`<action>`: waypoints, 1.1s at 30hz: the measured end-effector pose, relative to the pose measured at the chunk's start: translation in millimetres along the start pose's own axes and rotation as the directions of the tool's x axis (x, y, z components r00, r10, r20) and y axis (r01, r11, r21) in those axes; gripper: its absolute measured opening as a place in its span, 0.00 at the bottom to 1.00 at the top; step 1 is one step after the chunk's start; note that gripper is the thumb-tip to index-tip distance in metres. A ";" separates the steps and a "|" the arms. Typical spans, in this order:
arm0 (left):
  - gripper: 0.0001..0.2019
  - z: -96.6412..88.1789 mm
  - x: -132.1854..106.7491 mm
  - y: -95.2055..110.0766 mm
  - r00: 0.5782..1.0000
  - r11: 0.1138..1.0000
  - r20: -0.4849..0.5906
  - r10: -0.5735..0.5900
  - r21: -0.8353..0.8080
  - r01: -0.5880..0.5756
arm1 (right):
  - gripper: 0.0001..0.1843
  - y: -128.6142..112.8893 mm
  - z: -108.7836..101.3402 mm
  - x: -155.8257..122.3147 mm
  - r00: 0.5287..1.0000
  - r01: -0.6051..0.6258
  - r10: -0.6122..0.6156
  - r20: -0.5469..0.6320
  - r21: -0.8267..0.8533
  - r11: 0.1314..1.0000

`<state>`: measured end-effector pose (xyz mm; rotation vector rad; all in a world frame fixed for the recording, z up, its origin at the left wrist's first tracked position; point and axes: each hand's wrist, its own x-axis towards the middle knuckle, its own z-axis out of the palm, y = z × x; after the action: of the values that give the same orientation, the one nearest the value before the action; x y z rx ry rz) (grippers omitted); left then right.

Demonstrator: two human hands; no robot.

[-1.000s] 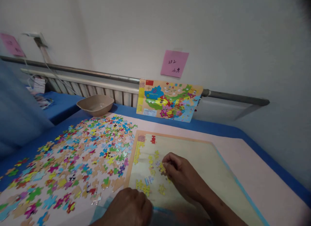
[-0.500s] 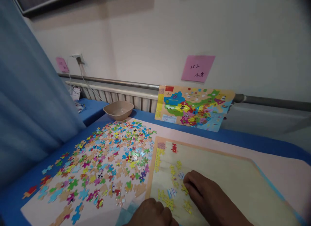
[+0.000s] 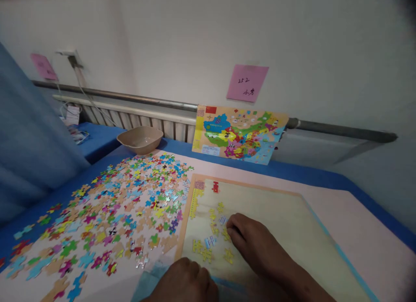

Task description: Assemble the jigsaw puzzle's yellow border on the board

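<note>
Yellow piece (image 3: 225,235) — at right grip (image 3: 255,239)

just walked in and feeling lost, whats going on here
A person's right hand is at a yellow piece on a jigsaw board, grip unclear, and the left hand is by the board's near left corner. Other pieces lie there too; many more loose pieces are spread to its left, and a colourful map picture stands behind.
</note>
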<state>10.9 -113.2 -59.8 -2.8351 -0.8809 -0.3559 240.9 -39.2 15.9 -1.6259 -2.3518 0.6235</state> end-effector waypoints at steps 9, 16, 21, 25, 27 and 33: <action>0.11 -1.4 -10.9 4.9 0.998 0.998 0.063 0.028 -0.052 -0.025 | 0.08 3.8 0.6 1.9 1.000 -0.021 0.021 0.007 0.046 0.999; 0.11 -13.0 -7.5 -0.4 0.993 0.994 0.113 0.026 -0.106 -0.014 | 0.08 5.0 2.1 1.5 0.999 -0.004 0.008 -0.035 0.092 0.996; 0.08 -26.1 -1.0 -10.0 0.968 0.979 0.238 -0.077 -0.165 0.118 | 0.07 4.9 2.8 1.8 1.000 0.017 -0.015 -0.024 0.095 0.995; 0.06 -39.2 6.2 -19.4 0.934 0.936 0.260 -0.243 -0.190 0.297 | 0.08 3.7 2.3 1.7 0.999 0.035 -0.033 -0.017 0.089 0.995; 0.08 -42.9 9.9 -22.6 0.911 0.897 0.235 -0.340 -0.208 0.389 | 0.08 3.2 2.5 1.6 0.999 0.040 -0.039 -0.009 0.086 0.995; 0.11 -40.7 14.3 -24.2 0.874 0.812 0.234 -0.425 -0.327 0.483 | 0.07 3.3 6.0 3.0 1.000 0.024 -0.024 -0.004 0.072 0.997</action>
<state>1.2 -94.4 -15.2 -2.9818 -1.7110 -0.4076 240.2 -36.8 8.8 -1.5644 -2.3152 0.6917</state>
